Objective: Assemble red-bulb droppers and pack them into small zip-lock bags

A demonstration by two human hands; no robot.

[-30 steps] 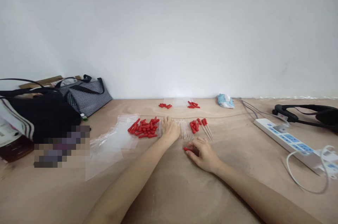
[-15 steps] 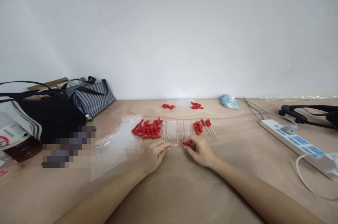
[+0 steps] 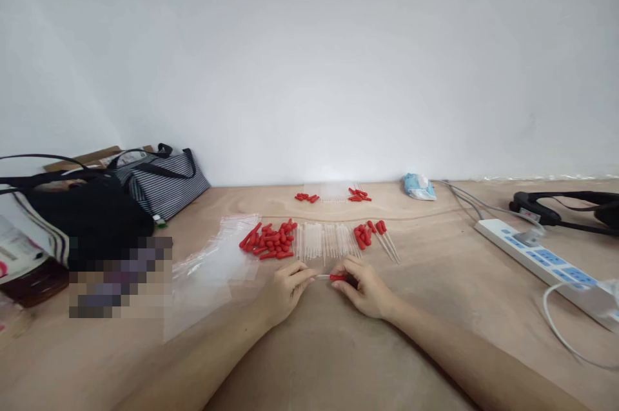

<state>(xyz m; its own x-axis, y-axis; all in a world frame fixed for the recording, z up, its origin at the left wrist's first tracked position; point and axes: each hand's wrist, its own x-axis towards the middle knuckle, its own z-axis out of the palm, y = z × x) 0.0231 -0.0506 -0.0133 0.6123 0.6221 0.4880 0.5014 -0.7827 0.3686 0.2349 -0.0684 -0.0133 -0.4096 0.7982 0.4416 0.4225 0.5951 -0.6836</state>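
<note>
My left hand (image 3: 285,288) pinches a thin clear dropper tube (image 3: 322,277), which points to the right. Opposite it, my right hand (image 3: 365,287) grips a red rubber dropper bulb (image 3: 337,277) between thumb and fingers. The tube's end meets the bulb's open end; how deep it sits inside I cannot tell. Just beyond my hands lies a row of clear tubes (image 3: 322,241). Left of the row is a heap of red bulbs (image 3: 273,240), and on its right a smaller group of bulbs (image 3: 362,235). Droppers with bulbs fitted (image 3: 387,240) lie farther right.
Clear zip bags (image 3: 207,279) lie to the left, near a striped bag (image 3: 167,179) and a black bag (image 3: 91,217). More bulbs and tubes (image 3: 333,192) lie by the wall. A blue mask (image 3: 420,186), a power strip (image 3: 541,262) and a black headset (image 3: 565,208) are on the right.
My hands have come together and slightly nearer to me. The tube and the red bulb, apart before, now meet end to end.
</note>
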